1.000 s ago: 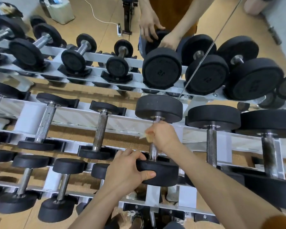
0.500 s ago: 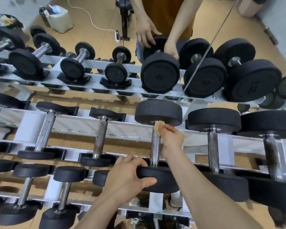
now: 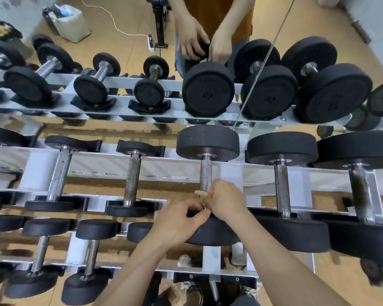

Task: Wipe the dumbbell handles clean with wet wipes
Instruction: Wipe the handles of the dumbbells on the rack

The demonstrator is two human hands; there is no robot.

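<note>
At handle (image 3: 206,173) near end: right hand (image 3: 227,200) grips wipe (image 3: 200,195); far stretch bare.

The dumbbell heads (image 3: 207,143) are recorded as matte black throughout. The handle (image 3: 206,173) is noted as silver metal with a fine knurled crosshatch. The wet wipe (image 3: 200,193) is found stained tan-yellow. The rack (image 3: 231,173) is finished in white. The floor (image 3: 111,186) is observed as speckled tan. A white cable (image 3: 119,29) is noted.
</note>
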